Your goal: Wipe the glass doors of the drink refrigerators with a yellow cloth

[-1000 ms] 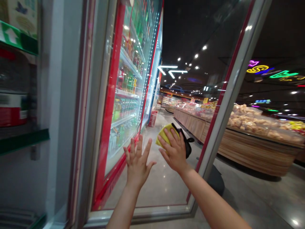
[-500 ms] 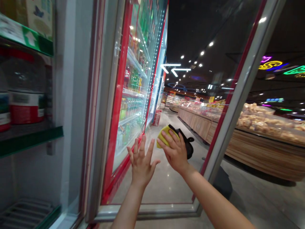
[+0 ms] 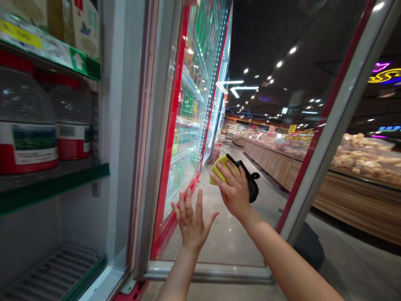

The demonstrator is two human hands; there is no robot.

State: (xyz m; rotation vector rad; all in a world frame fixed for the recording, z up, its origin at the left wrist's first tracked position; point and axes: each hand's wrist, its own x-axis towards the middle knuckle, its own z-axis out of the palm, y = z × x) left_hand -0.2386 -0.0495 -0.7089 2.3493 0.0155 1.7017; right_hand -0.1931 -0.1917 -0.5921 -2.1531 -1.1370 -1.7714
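Pressed under the spread fingers of my right hand (image 3: 233, 188) is a folded cleaning cloth (image 3: 223, 166), yellow on one face and black on the other. A black loop sticks out at its right side. The cloth lies against the glass of an open fridge door (image 3: 208, 271). Lower and to the left, my left hand (image 3: 192, 221) holds nothing, its fingers spread at the same pane. Whether its palm touches the glass I cannot tell.
Left of the door are fridge shelves (image 3: 59, 188) with red-capped plastic jars (image 3: 25, 121) and cartons (image 3: 86, 29). Beyond the glass stands a red-framed drinks cooler (image 3: 171, 138). Wood-panelled counters (image 3: 354, 209) heaped with goods run along the right, across a grey floor (image 3: 230, 246).
The view has shifted left, bringing more of the shelves and jars into sight. My right hand and the cloth sit slightly higher in the picture; my left hand sits slightly lower.
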